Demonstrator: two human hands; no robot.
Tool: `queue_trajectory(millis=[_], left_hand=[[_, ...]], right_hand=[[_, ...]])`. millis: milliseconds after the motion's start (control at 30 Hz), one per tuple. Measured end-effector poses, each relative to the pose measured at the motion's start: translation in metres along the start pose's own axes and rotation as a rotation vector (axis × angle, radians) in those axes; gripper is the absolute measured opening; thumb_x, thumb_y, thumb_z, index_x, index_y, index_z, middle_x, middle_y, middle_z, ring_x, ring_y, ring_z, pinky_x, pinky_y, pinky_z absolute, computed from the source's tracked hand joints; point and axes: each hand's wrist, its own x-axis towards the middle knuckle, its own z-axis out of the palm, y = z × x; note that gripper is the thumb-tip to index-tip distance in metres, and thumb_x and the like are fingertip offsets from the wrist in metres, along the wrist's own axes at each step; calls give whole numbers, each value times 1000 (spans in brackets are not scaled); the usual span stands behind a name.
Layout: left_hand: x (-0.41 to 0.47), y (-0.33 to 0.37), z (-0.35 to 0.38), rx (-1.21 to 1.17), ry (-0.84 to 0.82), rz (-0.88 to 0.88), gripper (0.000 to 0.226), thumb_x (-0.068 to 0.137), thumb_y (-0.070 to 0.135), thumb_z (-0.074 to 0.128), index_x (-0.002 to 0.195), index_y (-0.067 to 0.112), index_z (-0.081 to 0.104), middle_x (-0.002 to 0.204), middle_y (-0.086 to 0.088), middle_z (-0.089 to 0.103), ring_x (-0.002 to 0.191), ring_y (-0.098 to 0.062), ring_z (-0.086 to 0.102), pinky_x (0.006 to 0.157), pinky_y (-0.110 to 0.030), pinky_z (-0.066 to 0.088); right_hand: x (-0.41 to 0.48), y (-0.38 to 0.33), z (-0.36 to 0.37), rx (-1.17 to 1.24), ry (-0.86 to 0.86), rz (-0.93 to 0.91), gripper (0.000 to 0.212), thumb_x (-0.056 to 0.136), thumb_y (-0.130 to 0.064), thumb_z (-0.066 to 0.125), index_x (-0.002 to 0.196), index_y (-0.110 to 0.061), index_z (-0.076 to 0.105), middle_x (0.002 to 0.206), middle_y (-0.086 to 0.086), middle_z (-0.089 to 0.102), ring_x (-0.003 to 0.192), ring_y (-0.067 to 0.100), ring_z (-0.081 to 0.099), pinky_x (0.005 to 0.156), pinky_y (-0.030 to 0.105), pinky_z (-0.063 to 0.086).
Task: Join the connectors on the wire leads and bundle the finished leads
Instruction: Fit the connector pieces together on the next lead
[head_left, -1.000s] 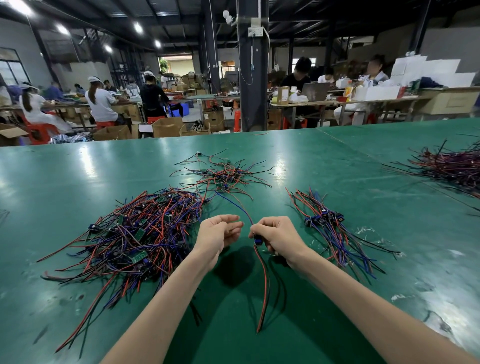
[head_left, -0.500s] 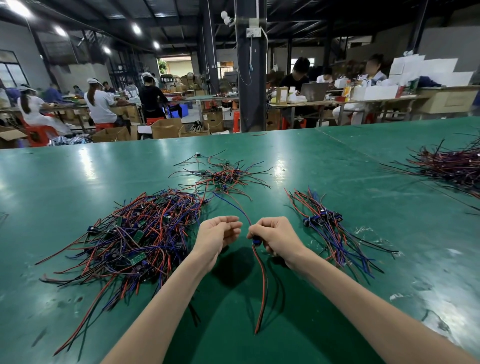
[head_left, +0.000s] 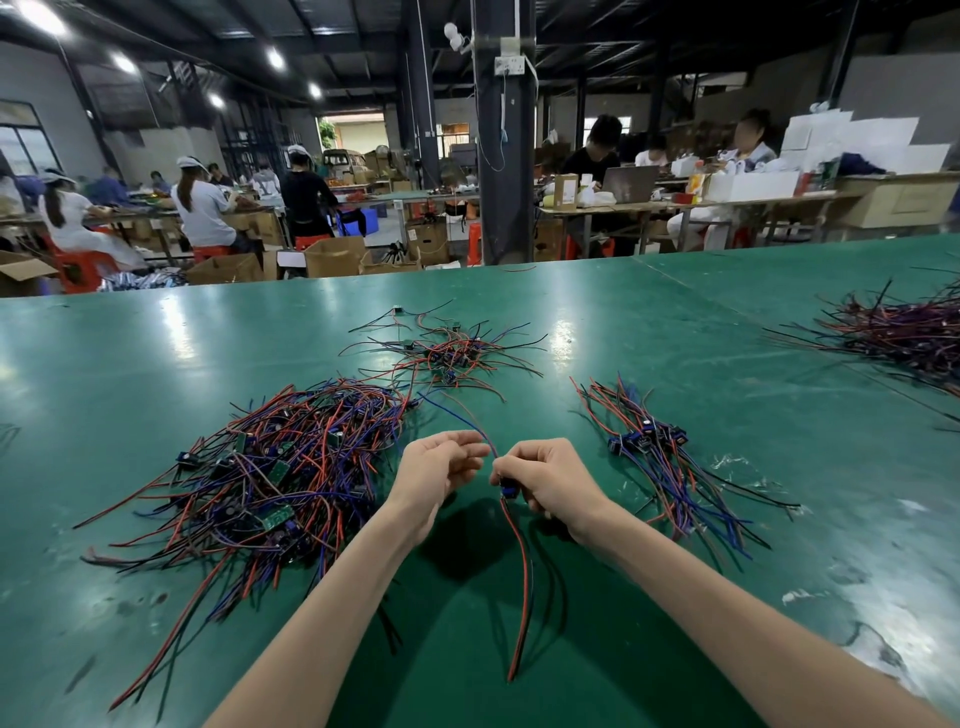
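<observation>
red-black lead (head_left: 522, 571): hangs from the right hand toward 6 o'clock, its tail low over the green counter (head_left: 675, 338).
right hand (head_left: 545, 480): fingers curled tight, gripping the blue connector (head_left: 508, 491).
left hand (head_left: 436, 467): just at 9 o'clock of the right hand, fingers curled, seemingly pinching the blue lead (head_left: 467, 421), which runs off toward 11 o'clock.
change: almost none. both hands sit where they were a second ago and the hanging tail has barely shifted. by this, the join is likely still being pressed home.
unjoined heap (head_left: 291, 467): at 9 o'clock of the hands, tangled.
finished leads (head_left: 660, 457): at 3 o'clock, lying roughly parallel, no tie visible.
small heap (head_left: 452, 353): at 12 o'clock, farther off.
far heap (head_left: 904, 327): at 2 o'clock, well apart.
</observation>
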Motion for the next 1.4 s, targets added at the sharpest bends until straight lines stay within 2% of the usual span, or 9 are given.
queue_trajectory(millis=[133, 333, 733, 867, 967, 1100, 1233, 1333, 1400], left_hand=[[0, -1, -1, -17, -66, 3, 13, 92, 9, 56, 92, 5, 69, 80, -3, 71, 65, -9, 59, 60, -15, 49], [-3, 0, -3, 61, -32, 51, 10, 89, 13, 62, 85, 15, 72, 81, 2, 74, 74, -8, 61, 65, -20, 43], [5, 8, -19, 42, 194, 124, 25, 83, 11, 70, 58, 14, 71, 66, -5, 66, 50, -5, 46, 54, -19, 39], [8, 11, -23, 259, 223, 270, 21, 85, 7, 68, 64, 11, 71, 57, 5, 65, 47, 1, 46, 49, -10, 39], [8, 13, -23, 322, 223, 321, 8, 85, 2, 67, 79, 5, 71, 62, 5, 68, 55, 1, 56, 58, -9, 44], [6, 13, -23, 554, 268, 447, 7, 83, 4, 69, 88, 7, 73, 78, -6, 71, 76, -19, 66, 81, -27, 52], [2, 13, -23, 716, 370, 596, 5, 82, 15, 73, 82, 9, 74, 70, 4, 69, 66, -10, 63, 72, -20, 49], [1, 15, -23, 709, 418, 610, 13, 83, 20, 72, 73, 13, 71, 59, 13, 61, 54, 2, 53, 59, -7, 39], [2, 14, -23, 665, 429, 571, 24, 85, 26, 70, 65, 13, 68, 45, 15, 51, 44, -2, 45, 51, -10, 35]], right_hand=[[-2, 0, 2, -18, -23, -11, 19, 79, -16, 65, 60, -15, 67, 57, 9, 57, 34, 10, 36, 34, 15, 23], [-3, 0, 4, -1, -71, -33, 24, 78, -10, 65, 54, -17, 66, 48, -2, 56, 33, 4, 36, 34, 13, 26], [-8, -4, 6, 6, -221, -114, 24, 80, 1, 60, 58, -9, 64, 43, -6, 54, 34, 0, 38, 39, 9, 26], [-8, -5, 6, 1, -240, -112, 24, 81, 2, 58, 59, -8, 63, 43, -6, 55, 34, 0, 39, 39, 8, 27], [-9, -5, 6, -8, -241, -110, 22, 81, 1, 59, 61, -6, 63, 43, -6, 55, 34, 0, 39, 39, 9, 28], [-9, -5, 6, -12, -246, -104, 25, 82, 4, 57, 59, -6, 62, 42, -7, 55, 34, -1, 42, 40, 7, 30], [-10, -4, 6, -50, -232, -99, 24, 81, 1, 59, 58, -8, 62, 42, -7, 55, 37, -2, 44, 40, 8, 32], [-9, -4, 6, -75, -219, -97, 24, 80, -1, 60, 58, -10, 63, 43, -7, 55, 37, -1, 45, 41, 8, 32], [-10, -3, 7, -92, -219, -98, 22, 79, -2, 61, 58, -9, 63, 43, -7, 56, 38, -1, 46, 42, 9, 33]])
